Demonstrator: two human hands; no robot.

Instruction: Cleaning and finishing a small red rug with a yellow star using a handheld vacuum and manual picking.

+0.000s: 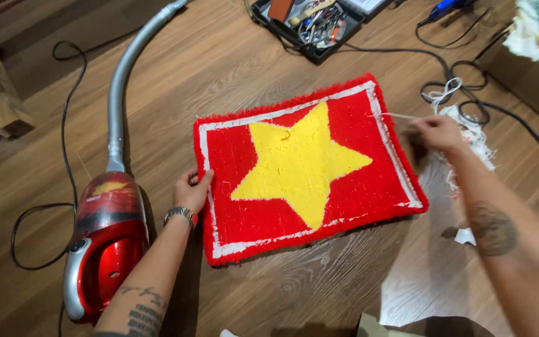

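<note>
Trimming step, I'd say: tidying the rug's edge. The tufted rug (307,171), red w/ yellow star and white border, lies flat on the wood floor (232,68), centre of view. My left hand (191,190) sits at its 9 o'clock edge, fingers curled over the border, thumb on top, pinning it down. My right hand (435,132) is at the rug's 3 o'clock side, fingers pinched together on a thin pale strand (394,115) running off the white edge; hand's blurred, so can't tell if a tool's in there too. Fabric scraps (475,140) lie just past it. Red vacuum (104,240) at 8 o'clock, tool case (310,25) at 12. Next, imo: keep the left pressing firm, draw the strand taut, not yank the pile.
</note>
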